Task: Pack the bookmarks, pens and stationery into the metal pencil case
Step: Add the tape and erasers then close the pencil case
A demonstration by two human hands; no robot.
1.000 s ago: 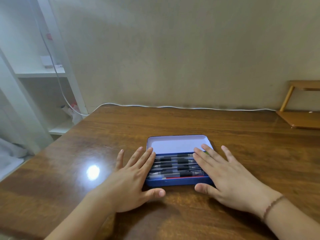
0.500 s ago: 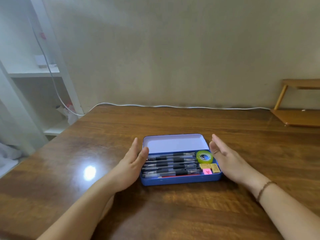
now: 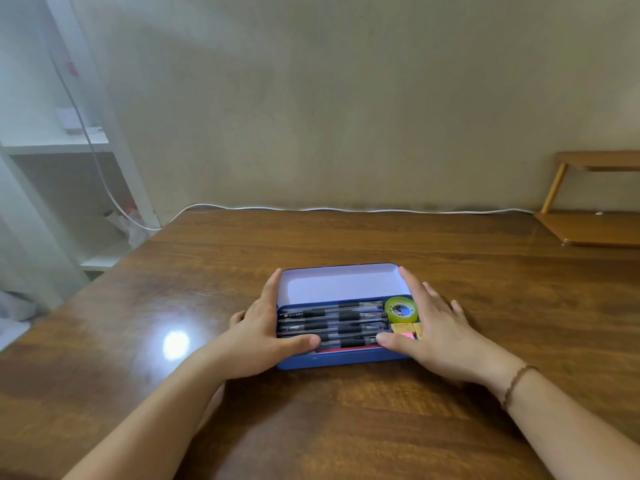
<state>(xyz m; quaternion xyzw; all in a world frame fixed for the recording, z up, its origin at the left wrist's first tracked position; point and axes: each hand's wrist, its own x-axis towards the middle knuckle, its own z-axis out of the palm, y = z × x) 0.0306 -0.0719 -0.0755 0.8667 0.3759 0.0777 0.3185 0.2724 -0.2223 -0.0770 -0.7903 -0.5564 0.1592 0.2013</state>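
Observation:
A blue metal pencil case (image 3: 346, 360) lies open on the wooden table (image 3: 346, 427), its pale lid (image 3: 339, 284) tilted back. Several black pens (image 3: 332, 320) lie side by side in it, over something red at the front. A green tape roll (image 3: 401, 309) and small yellow and pink blocks (image 3: 403, 328) fill its right end. My left hand (image 3: 256, 336) lies against the case's left end, fingers straight up along the lid's edge, thumb across the front pens. My right hand (image 3: 440, 330) mirrors it at the right end, thumb over the front right corner.
A white cable (image 3: 346, 209) runs along the table's far edge by the wall. A low wooden rack (image 3: 588, 223) stands at the back right. White shelving (image 3: 69, 147) stands off the table's left side. A lamp glare spot shines left of the case.
One second ago both palms lay flat over the case's contents. They drew apart to its two ends, and now the fingers reach up the lid's sides with thumbs laid over the front.

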